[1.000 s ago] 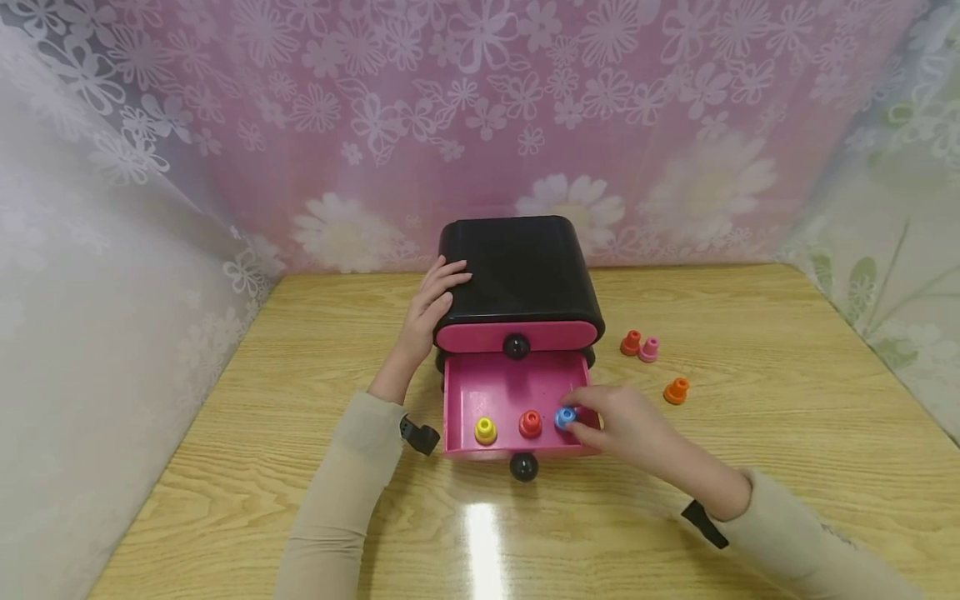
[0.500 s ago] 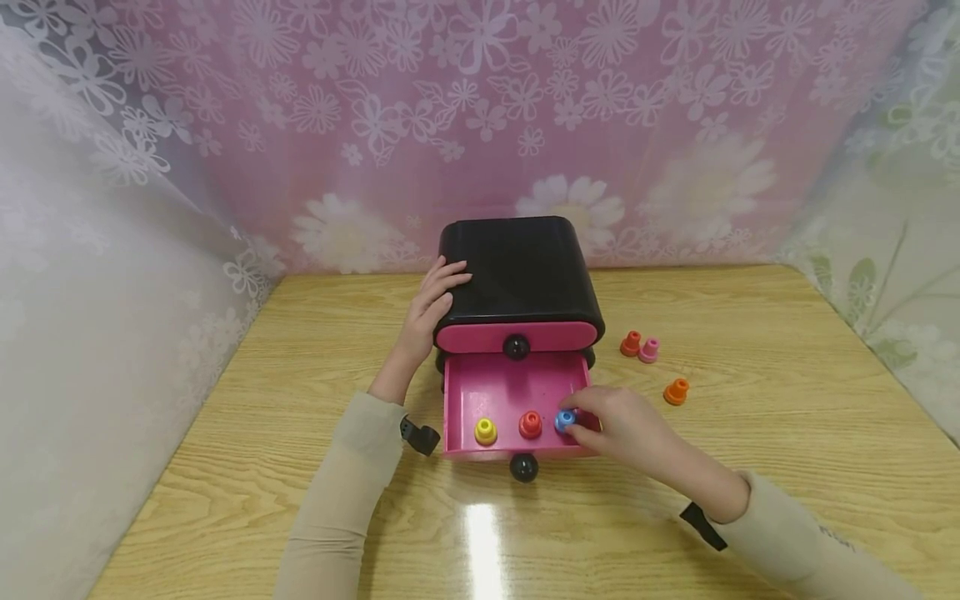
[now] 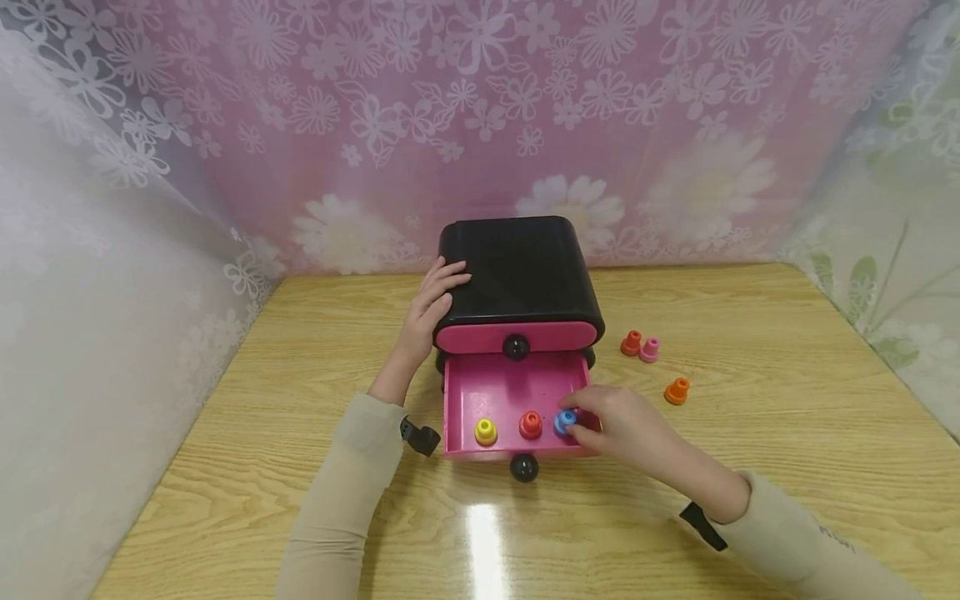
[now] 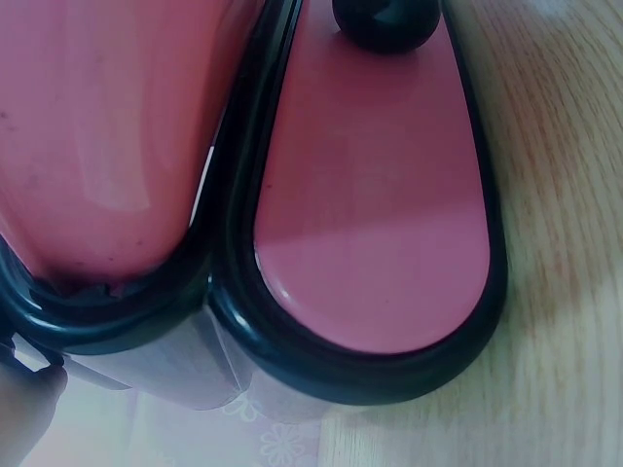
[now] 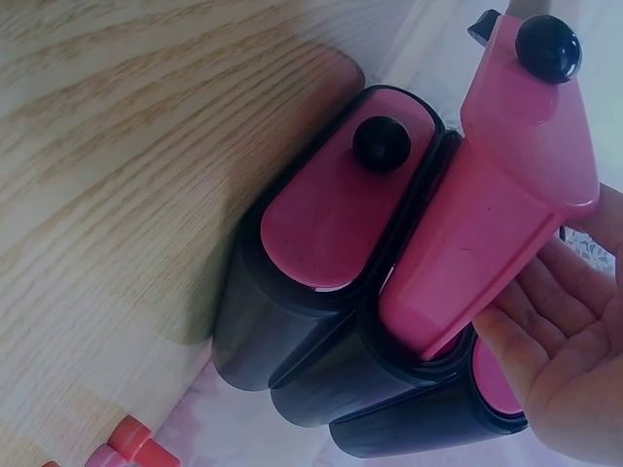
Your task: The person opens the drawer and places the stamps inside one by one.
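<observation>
A black cabinet (image 3: 517, 267) with pink drawers stands on the table, and its middle drawer (image 3: 487, 387) is pulled out. My left hand (image 3: 427, 312) rests on the cabinet's left side, fingers over the top edge. Inside the drawer, near the front, are a yellow peg (image 3: 485, 431), a red peg (image 3: 531, 424) and a blue peg (image 3: 565, 422). The thumb and fingers of my right hand (image 3: 618, 421) pinch the blue peg, with the wrist over the drawer's right wall. In the right wrist view the drawer wall hides the pegs.
Right of the cabinet, a red peg (image 3: 631, 342) and a pink peg (image 3: 649, 349) stand side by side on the wooden table (image 3: 787, 375). An orange peg (image 3: 677, 391) is nearer my right arm. A flowered curtain (image 3: 480, 125) closes off the back.
The blue peg has tilted slightly between my right fingers, its place in the drawer about the same. My left hand, the cabinet and the other pegs have stayed put.
</observation>
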Tool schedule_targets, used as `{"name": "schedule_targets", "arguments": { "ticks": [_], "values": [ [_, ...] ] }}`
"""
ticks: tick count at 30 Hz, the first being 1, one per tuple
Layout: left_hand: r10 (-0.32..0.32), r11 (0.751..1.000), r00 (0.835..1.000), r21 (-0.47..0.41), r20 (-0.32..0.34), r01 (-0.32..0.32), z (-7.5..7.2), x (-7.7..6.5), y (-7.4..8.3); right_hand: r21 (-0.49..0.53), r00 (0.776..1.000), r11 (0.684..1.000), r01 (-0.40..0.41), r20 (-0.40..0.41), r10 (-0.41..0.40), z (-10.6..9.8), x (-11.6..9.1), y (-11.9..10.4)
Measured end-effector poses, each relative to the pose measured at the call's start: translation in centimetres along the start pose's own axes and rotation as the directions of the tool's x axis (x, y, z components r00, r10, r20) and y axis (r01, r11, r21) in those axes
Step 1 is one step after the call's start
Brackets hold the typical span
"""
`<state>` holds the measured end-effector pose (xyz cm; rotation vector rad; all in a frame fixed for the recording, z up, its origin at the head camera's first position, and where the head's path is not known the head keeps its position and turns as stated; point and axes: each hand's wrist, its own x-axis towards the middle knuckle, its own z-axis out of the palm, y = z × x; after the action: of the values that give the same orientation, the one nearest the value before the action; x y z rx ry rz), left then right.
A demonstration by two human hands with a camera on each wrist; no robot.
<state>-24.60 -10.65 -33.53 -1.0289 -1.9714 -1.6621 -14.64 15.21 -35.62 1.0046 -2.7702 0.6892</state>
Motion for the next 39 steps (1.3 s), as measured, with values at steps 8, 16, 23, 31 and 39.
{"name": "schedule_targets", "arguments": {
  "ticks": [8, 16, 23, 31, 39],
  "values": [
    [0.03, 0.999, 1.0, -0.012, -0.005, -0.03, -0.2, -0.2, -2.8, 0.013, 1.0, 1.0, 0.004, -0.012, -0.004, 0.1, 0.0, 0.2],
    [0.022, 1.0, 1.0, -0.001, -0.012, -0.022, -0.4, -0.2, -3.9, 0.059, 0.999, 0.998, 0.015, -0.041, -0.012, 0.1, -0.1, 0.2],
    [0.005, 1.0, 1.0, 0.004, -0.012, -0.005, -0.4, -0.3, -3.9, 0.098, 0.993, 0.995, 0.032, -0.118, -0.02, -0.1, -0.5, -0.3],
    [0.024, 1.0, 1.0, -0.005, -0.005, -0.024, -0.4, -0.3, -4.0, 0.142, 0.972, 0.982, 0.124, -0.216, -0.091, -0.3, -1.2, -1.4],
    [0.026, 1.0, 1.0, -0.008, 0.003, -0.026, -0.3, -0.3, -3.0, 0.265, 0.941, 0.937, 0.226, -0.307, -0.141, 0.2, -2.2, -2.6]
  ]
}}
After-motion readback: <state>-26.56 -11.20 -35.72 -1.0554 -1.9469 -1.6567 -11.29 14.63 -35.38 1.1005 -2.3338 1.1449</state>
